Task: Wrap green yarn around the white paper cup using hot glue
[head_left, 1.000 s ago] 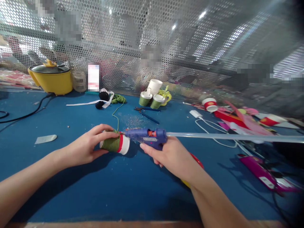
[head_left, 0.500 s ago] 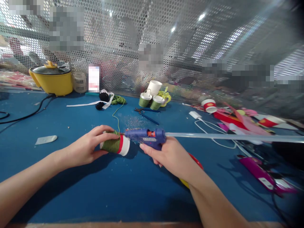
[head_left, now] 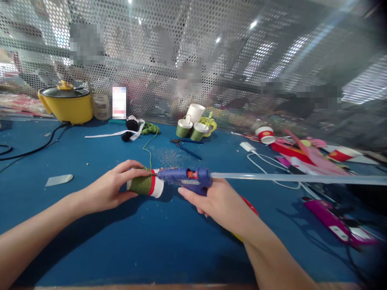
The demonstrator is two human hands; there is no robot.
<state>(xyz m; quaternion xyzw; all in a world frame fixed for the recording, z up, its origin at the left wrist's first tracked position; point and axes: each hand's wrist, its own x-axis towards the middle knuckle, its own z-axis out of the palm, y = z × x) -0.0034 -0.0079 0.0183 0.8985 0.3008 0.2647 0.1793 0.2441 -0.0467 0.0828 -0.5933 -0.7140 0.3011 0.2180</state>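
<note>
My left hand (head_left: 119, 183) is closed round a paper cup (head_left: 142, 185) lying on its side, its wall wound with green yarn and a red band showing near the white rim. From the cup a strand of yarn runs back to a green yarn bundle (head_left: 149, 128). In my right hand (head_left: 216, 197) is a blue glue gun (head_left: 184, 176), its nozzle at the yarn edge by my left fingertips. Whether the nozzle touches the cup I cannot tell. A long clear glue stick (head_left: 272, 177) sticks out from the back of the gun.
Pliers (head_left: 189, 147) lie beyond the gun, with green-wrapped cups (head_left: 199, 131) behind them. A yellow electric pot (head_left: 66, 105) and a phone (head_left: 119, 102) stand at the back left. At right are a purple power strip (head_left: 335, 221), a white cable and coloured paper pieces.
The glue gun has dipped slightly, its nozzle still by the cup's yarn edge. My left hand keeps its hold on the cup. The view has tilted a little.
</note>
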